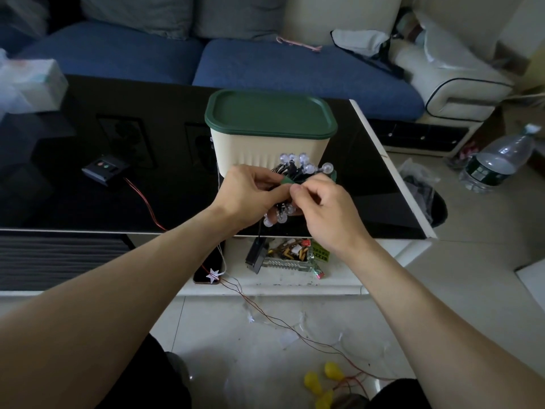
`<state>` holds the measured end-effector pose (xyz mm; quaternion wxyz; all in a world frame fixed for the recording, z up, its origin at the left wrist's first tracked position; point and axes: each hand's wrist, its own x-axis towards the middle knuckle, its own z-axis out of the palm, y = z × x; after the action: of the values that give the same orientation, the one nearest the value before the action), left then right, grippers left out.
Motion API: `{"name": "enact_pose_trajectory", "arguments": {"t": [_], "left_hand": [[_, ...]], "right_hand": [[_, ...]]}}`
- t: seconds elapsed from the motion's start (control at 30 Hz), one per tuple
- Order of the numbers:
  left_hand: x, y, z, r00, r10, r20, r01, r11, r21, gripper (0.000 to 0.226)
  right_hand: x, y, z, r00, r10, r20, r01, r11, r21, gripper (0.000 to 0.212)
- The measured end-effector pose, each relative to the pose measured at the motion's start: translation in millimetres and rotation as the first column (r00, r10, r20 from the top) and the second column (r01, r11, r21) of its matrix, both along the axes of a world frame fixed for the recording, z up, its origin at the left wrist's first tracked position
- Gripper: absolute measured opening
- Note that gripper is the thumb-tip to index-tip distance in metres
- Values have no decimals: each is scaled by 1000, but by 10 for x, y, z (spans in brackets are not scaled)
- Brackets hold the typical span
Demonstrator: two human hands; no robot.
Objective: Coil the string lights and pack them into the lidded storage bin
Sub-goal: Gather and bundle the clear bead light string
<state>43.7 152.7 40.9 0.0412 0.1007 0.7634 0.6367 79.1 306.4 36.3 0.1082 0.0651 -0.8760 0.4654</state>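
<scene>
My left hand (250, 194) is curled round the coiled string lights (298, 175), thumb & fingers gripping the bundle at mid-frame. My right hand (321, 202) has its fingertips pinched on a green tie (287, 180) wrapped at the bundle's middle, other fingers curled in. Clear round bulbs stick out at 12 o'clock above my knuckles & more hang at 6 below them. A black battery box (256, 255) dangles on its wire under the bundle.

Storage bin (265, 152), cream w/ ribbed wall, stands on the black glass table (147, 196) just behind my hands at 12 o'clock; its green lid (269, 115) is on. At 9 o'clock on the table, a small black controller (104, 169) w/ a red wire (144, 202) running off the near edge. At 6 o'clock, floor: thin wires (283, 323), a star light (213, 275), yellow bulbs (320, 382). At 3 o'clock, a plastic bottle (498, 162) on the floor. Blue sofa (265, 66) at 12, beyond the table.
</scene>
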Motion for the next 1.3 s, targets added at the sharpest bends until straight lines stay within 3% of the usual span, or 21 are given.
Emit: {"name": "enact_pose_trajectory", "arguments": {"t": [0.3, 0.43, 0.53, 0.73, 0.97, 1.03, 1.17, 1.3], "left_hand": [[98, 64, 33, 998, 43, -47, -45, 999, -29, 8], [141, 110, -29, 982, 123, -146, -133, 989, -59, 15], [163, 145, -28, 974, 170, -150, -178, 983, -37, 20], [203, 121, -5, 979, 141, -150, -152, 986, -69, 7], [205, 125, -70, 937, 104, -333, -205, 936, -286, 14], [195, 126, -76, 933, 95, -348, -209, 928, -307, 18], [245, 134, -39, 941, 86, -329, -176, 951, -253, 17], [269, 91, 40, 952, 150, -266, -200, 965, -171, 21]], "right_hand": [[122, -101, -6, 956, -220, -193, 213, 975, -58, 34], [197, -192, -17, 929, -356, -103, 314, 904, -290, 29], [202, -251, 25, 910, -415, -4, 362, 800, -479, 5], [173, -281, 26, 893, -365, 262, 444, 628, -639, 20], [192, -324, 7, 889, -334, 312, 457, 623, -635, 16], [191, -332, 36, 877, -345, 334, 480, 592, -648, 26], [227, -310, 110, 899, -269, 346, 438, 521, -733, 48], [258, -295, 93, 931, -205, 303, 366, 565, -740, 57]]}}
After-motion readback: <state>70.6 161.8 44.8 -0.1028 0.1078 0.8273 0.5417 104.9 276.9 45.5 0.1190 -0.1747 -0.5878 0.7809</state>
